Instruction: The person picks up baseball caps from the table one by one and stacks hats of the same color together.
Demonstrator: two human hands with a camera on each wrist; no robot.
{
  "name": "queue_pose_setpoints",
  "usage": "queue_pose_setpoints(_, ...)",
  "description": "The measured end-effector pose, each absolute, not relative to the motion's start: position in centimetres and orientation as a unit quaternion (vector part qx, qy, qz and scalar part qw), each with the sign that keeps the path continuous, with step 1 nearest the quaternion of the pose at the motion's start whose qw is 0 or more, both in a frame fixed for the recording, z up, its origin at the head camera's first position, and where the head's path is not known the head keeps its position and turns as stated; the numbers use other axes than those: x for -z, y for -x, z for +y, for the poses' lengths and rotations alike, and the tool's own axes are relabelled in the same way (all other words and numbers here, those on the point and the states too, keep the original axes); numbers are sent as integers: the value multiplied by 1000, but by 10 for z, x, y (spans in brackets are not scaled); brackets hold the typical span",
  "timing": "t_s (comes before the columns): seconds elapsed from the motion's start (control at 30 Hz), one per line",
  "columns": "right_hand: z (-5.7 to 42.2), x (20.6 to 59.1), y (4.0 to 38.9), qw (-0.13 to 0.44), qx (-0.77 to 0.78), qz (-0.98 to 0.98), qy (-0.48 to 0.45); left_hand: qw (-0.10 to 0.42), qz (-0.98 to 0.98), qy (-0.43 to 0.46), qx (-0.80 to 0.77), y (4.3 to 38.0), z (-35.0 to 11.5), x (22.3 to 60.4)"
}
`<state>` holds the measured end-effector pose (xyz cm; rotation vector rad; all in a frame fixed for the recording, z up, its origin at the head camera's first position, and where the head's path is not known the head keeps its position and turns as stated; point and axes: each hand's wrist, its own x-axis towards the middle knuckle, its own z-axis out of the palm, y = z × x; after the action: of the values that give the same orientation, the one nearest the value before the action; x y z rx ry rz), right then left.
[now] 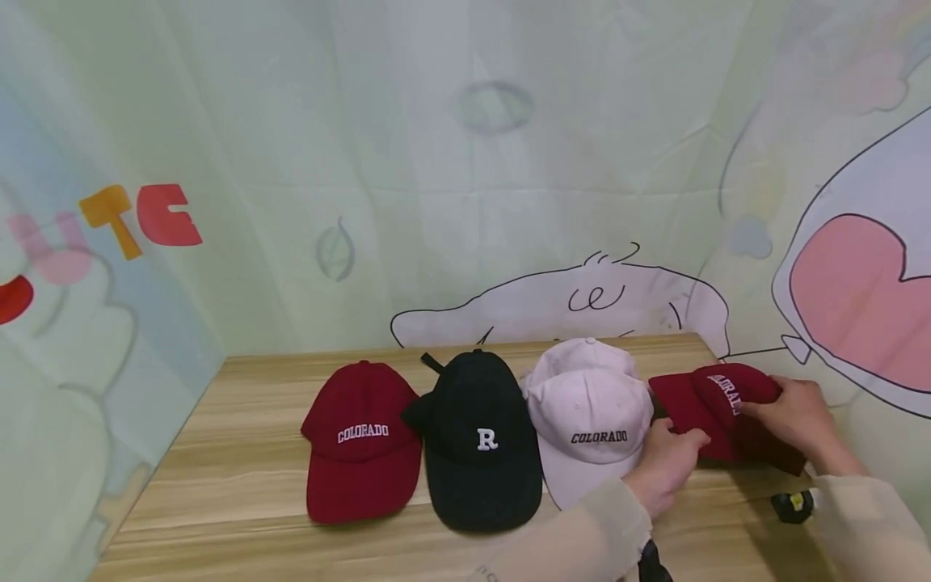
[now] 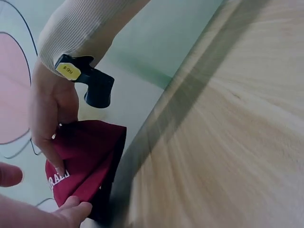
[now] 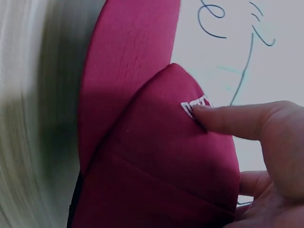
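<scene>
At the right end of the table, a dark red cap (image 1: pixel 716 408) with white COLORADO lettering is between both hands. My right hand (image 1: pixel 796 416) grips its crown, one finger lying over the lettering and the others behind. At the brim's near corner my left hand (image 1: pixel 665 465) holds the edge with its fingertips; its grip is partly hidden. In the left wrist view, fingertips (image 2: pixel 78 209) of this hand touch the cap's lower edge. The right wrist view shows the brim (image 3: pixel 130 47) stretching away from the crown. Beside my left hand lies a pale pink COLORADO cap (image 1: pixel 592 404).
A black cap (image 1: pixel 483 444) with a white R and another red COLORADO cap (image 1: pixel 364 444) lie in the same row, brims toward me. The wooden table (image 1: pixel 233 469) meets a printed curtain (image 1: pixel 436 202) behind. A black wrist device (image 1: pixel 793 508) is below my right wrist.
</scene>
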<state>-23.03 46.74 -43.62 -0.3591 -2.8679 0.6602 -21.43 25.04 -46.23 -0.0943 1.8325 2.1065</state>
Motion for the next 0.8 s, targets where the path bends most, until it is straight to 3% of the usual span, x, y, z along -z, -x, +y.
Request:
queue_pose_setpoints(0.33, 464, 423, 220, 93, -323, -930, 149, 165, 660, -13, -733, 200, 240, 449)
queue_pose_setpoints(0.53, 452, 416, 220, 178, -398, -880, 190, 212, 544, -74, -809, 193, 227, 448)
queue_pose_setpoints(0.7, 440, 403, 221, 230, -571, -779, 120, 245, 485, -123, -830, 194, 210, 446)
queue_pose_setpoints(0.8, 431, 393, 224, 228, -675, -699, 61, 250, 483, -161, -823, 195, 198, 447)
